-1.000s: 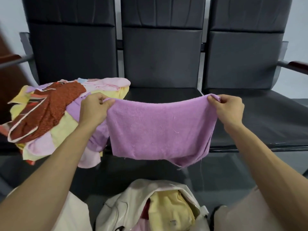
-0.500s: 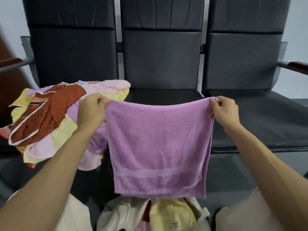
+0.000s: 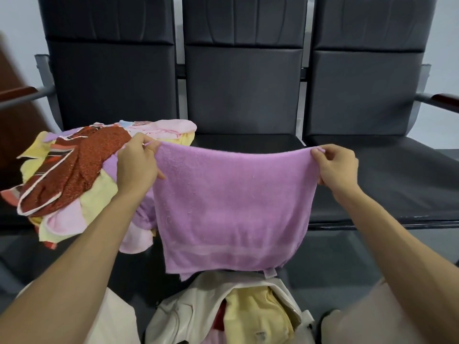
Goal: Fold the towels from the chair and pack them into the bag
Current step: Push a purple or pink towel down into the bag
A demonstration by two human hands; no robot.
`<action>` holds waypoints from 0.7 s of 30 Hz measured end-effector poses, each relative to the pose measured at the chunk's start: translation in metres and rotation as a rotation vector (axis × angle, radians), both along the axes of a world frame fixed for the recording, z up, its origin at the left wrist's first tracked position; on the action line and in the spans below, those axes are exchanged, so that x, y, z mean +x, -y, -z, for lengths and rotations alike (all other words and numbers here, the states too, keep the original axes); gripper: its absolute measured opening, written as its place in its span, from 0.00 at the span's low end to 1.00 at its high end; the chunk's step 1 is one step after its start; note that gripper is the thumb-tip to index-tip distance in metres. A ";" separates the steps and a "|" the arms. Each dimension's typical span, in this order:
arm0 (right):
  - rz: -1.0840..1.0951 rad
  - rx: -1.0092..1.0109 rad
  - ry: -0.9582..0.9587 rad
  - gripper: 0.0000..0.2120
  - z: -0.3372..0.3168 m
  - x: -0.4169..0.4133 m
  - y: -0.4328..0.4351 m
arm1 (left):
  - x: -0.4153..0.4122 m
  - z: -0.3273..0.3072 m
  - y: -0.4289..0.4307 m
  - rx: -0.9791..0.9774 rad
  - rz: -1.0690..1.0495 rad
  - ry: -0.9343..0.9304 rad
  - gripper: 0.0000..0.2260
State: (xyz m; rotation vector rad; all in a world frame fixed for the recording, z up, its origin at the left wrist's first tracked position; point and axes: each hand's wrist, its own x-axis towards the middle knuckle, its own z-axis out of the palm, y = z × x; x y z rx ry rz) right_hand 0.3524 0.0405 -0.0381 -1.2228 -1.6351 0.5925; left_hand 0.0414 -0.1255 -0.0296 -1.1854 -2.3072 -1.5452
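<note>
A purple towel (image 3: pixel 231 207) hangs spread in the air in front of the middle chair seat. My left hand (image 3: pixel 137 167) pinches its top left corner and my right hand (image 3: pixel 335 167) pinches its top right corner. Its lower hem, with a small white tag, dangles just above the open cream bag (image 3: pixel 198 309) on the floor between my knees. The bag holds a folded yellow towel (image 3: pixel 258 316) and some red and pink cloth. A heap of towels (image 3: pixel 74 175) in red, yellow, pink and lilac lies on the left chair seat, behind my left hand.
Three joined dark grey chairs (image 3: pixel 243 90) stand against the wall. The right seat (image 3: pixel 397 180) is bare. Metal armrests with wooden tops stick out at the far left (image 3: pixel 22 94) and far right (image 3: pixel 442 100). The dark floor lies below the seats.
The towel, bunched and half-raised a second ago, has dropped open to its full length and now hangs flat. Both hands stay at about the same height and spacing.
</note>
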 end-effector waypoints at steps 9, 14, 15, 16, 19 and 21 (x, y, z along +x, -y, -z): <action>0.001 0.064 0.238 0.13 -0.002 0.002 0.000 | -0.013 0.000 0.002 -0.272 0.113 -0.073 0.09; -0.057 0.065 0.342 0.10 0.004 0.008 -0.004 | -0.019 0.003 0.007 -0.265 0.112 -0.155 0.07; -0.067 0.083 0.371 0.10 0.005 0.008 -0.004 | -0.020 0.005 0.008 -0.254 0.115 -0.171 0.07; -0.071 0.099 0.397 0.10 0.006 0.008 -0.004 | -0.021 0.006 0.009 -0.247 0.114 -0.179 0.07; -0.072 0.079 0.365 0.10 0.006 0.008 -0.002 | -0.022 0.008 0.010 -0.239 0.099 -0.183 0.07; -0.075 0.051 0.317 0.09 0.005 0.008 -0.001 | -0.022 0.008 0.011 -0.237 0.098 -0.192 0.07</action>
